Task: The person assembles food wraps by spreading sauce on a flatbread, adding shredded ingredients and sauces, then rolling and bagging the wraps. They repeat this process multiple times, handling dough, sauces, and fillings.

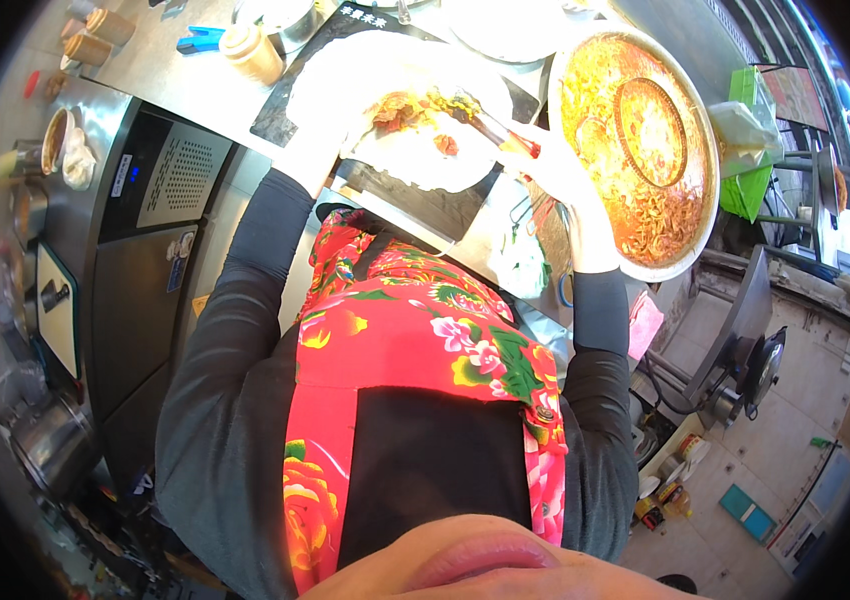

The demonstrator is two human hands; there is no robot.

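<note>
Gripping a pair of red-handled tongs (505, 135), the right hand (555, 170) is working w/ its fingers curled round the handles, squeezing them; the tips are sitting in the food (410, 108) heaped on the thin white wrap (415, 150) spread over the counter. The left hand (320, 130) is lying on the wrap's left edge, but it's washed out by glare, so can't tell if the fingers are spread or together. Just right of the wrap, a big round pan of orange shredded filling (645, 130) is sitting beside the right wrist. A lidded jar (253, 52) is standing beyond the wrap, near a blue clip (200, 40). Judging by this, the filling is best kept central: holding the wrap edge flat w/ the left hand, keeping the squeeze light so the tongs aren't tearing the sheet, and leaving margins bare for folding.
</note>
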